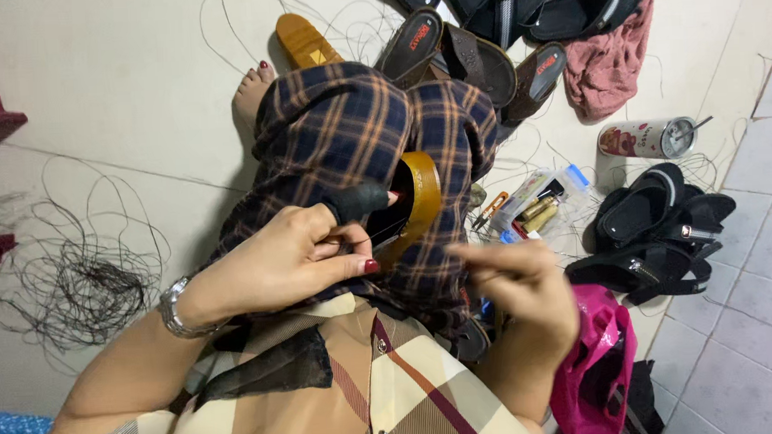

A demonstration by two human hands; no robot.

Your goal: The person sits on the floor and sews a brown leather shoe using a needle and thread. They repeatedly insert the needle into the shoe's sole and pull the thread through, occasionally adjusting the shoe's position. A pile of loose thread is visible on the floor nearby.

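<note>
The left hand [288, 260] is curled, its fingers drawn in together and pressing a sandal [407, 203] with a tan rim and black insole against the plaid-covered lap [348, 132]. A black cloth sleeve covers one fingertip [357, 201], which lies against the sandal's insole, and the thumb lies along the underside with its red nail just short of the sandal's edge. Whether a needle sits between those fingers cannot be told.

The right hand [519, 294] hangs just to the right of the sandal, apart from it, blurred; its fingers are closed toward the thumb in a pinch, and what they pinch is too fine and smeared to make out.

Beyond the right fingers lie a clear bag of small tools [537, 203], then a heap of black sandals [656, 231] and a lidded tumbler [647, 138] on its side. Below the right hand sits a pink bag [596, 368]. Beyond the left fingertips, past the knee, brown sandals [457, 53] lie on the floor, and well to the left of the wrist, with its metal watch [171, 309], is a tangle of dark thread [76, 278]
</note>
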